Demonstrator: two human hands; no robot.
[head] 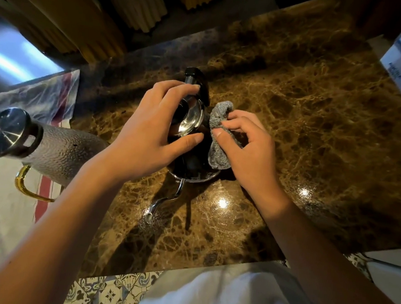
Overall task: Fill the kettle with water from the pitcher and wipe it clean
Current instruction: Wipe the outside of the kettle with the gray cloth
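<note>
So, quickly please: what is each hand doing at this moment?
Left hand: fingers curled over the top of the kettle, holding it steady.
Right hand: fingers pinch the grey cloth against the kettle's side.

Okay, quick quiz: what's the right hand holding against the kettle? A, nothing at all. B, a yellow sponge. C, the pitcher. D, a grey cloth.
D: the right hand pinches a bunched grey cloth against the side of the kettle, which the left hand steadies.

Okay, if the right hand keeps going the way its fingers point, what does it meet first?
Most likely the kettle: the right hand pinches the grey cloth, apparently already against the kettle's side.
</note>
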